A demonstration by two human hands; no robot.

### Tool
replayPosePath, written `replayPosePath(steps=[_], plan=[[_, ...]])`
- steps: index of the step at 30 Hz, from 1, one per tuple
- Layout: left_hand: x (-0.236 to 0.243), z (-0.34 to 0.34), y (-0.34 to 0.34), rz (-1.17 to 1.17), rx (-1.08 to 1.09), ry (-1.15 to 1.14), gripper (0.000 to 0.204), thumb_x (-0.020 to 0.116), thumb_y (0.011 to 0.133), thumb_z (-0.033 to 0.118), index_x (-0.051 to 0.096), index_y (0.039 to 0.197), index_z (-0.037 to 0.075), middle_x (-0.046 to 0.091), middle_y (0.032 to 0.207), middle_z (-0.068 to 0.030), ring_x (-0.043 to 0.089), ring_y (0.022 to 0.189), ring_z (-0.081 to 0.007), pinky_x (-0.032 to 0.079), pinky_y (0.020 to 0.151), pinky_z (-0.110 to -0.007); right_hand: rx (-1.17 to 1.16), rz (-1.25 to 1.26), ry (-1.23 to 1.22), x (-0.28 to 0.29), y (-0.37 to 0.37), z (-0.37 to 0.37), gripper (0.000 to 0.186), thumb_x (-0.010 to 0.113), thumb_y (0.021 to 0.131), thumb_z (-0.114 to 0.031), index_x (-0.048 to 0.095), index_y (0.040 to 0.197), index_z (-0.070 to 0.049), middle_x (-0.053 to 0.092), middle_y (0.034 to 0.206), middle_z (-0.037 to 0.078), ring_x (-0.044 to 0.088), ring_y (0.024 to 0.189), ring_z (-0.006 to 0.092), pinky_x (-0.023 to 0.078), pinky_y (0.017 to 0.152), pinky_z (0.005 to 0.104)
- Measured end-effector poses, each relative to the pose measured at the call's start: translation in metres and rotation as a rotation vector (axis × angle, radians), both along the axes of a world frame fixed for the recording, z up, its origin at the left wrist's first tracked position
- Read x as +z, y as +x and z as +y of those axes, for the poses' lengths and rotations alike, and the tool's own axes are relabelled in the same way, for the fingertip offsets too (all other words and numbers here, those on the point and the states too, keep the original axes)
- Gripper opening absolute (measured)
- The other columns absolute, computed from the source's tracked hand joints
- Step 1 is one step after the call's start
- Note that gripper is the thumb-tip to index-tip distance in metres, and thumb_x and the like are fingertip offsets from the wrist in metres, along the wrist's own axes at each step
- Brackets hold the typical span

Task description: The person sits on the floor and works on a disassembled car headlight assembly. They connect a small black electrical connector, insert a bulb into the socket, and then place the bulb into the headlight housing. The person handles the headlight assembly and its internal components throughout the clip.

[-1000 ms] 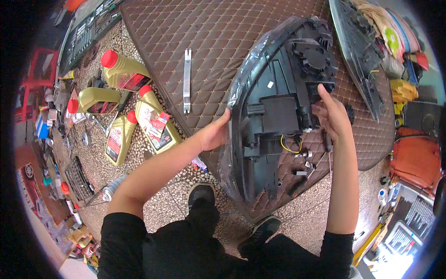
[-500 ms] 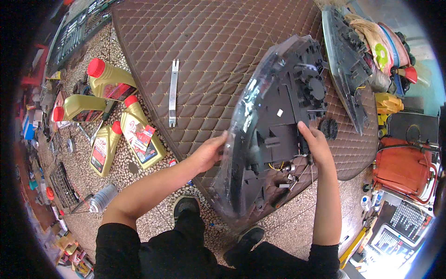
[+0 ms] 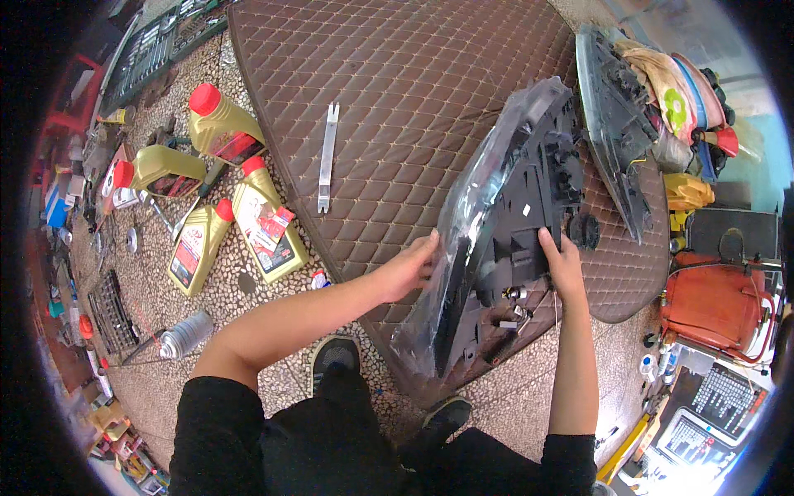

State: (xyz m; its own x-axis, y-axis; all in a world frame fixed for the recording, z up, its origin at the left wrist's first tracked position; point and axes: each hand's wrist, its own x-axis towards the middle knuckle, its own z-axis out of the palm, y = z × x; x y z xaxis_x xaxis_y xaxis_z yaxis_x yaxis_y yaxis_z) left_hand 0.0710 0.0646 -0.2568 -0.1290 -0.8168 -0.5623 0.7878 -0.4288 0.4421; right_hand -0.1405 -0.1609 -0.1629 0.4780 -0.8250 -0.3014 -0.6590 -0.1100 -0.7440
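A car headlight (image 3: pixel 511 248) with a clear lens and black back housing is between my two hands, over a brown quilted mat (image 3: pixel 397 91). My left hand (image 3: pixel 411 266) grips the lens edge, its fingertips partly hidden behind it. Across from it, my right hand (image 3: pixel 562 263) is closed on the housing's edge, thumb on the black back. The headlight is tilted, lens side toward the left. Near its lower end lie small bulb parts (image 3: pixel 514 293), partly covered by it. A round black cap (image 3: pixel 585 230) sits beside my right hand.
A second headlight (image 3: pixel 610 124) lies at the mat's right edge. A flat metal pry tool (image 3: pixel 328 157) rests on the mat. Several gold bottles (image 3: pixel 269 240) with red caps stand or lie on the speckled floor at left. An orange-red case (image 3: pixel 715 302) is at right.
The headlight has turned in my hands, showing less of its back, and has shifted slightly right. Both hands have kept hold. The whole view has shifted a little.
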Motion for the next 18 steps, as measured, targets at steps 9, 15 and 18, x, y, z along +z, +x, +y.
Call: replayPosePath(steps=[9, 15, 18], plan=[[0.045, 0.006, 0.063, -0.086, 0.082, -0.067, 0.08, 0.039, 0.1, 0.069, 0.042, 0.153, 0.01, 0.052, 0.148, -0.0102, 0.053, 0.131, -0.0255, 0.042, 0.111, -0.044, 0.057, 0.119, 0.03, 0.052, 0.069, -0.014, 0.062, 0.068, 0.095, -0.048, 0.069, 0.11, 0.012, 0.07, 0.101, 0.01, 0.06, 0.094, 0.0139, 0.047, 0.088, 0.0288], [0.12, 0.021, 0.115, -0.303, 0.203, -0.025, 0.079, 0.038, 0.098, 0.072, 0.05, 0.146, 0.011, 0.061, 0.135, -0.0095, 0.061, 0.117, -0.0239, 0.051, 0.099, -0.041, 0.108, -0.037, 0.144, 0.13, 0.146, -0.024, 0.049, 0.068, 0.094, -0.039, 0.071, 0.112, 0.007, 0.072, 0.107, 0.013, 0.065, 0.094, 0.0187, 0.048, 0.087, 0.033], [0.148, 0.043, 0.136, -0.361, 0.249, -0.05, 0.079, 0.038, 0.098, 0.072, 0.05, 0.145, 0.011, 0.061, 0.135, -0.0095, 0.061, 0.117, -0.024, 0.051, 0.099, -0.041, 0.024, -0.058, 0.33, 0.173, 0.159, -0.014, 0.034, 0.067, 0.094, -0.039, 0.072, 0.1, -0.005, 0.072, 0.084, 0.003, 0.064, 0.067, 0.0124, 0.05, 0.06, 0.0288]])
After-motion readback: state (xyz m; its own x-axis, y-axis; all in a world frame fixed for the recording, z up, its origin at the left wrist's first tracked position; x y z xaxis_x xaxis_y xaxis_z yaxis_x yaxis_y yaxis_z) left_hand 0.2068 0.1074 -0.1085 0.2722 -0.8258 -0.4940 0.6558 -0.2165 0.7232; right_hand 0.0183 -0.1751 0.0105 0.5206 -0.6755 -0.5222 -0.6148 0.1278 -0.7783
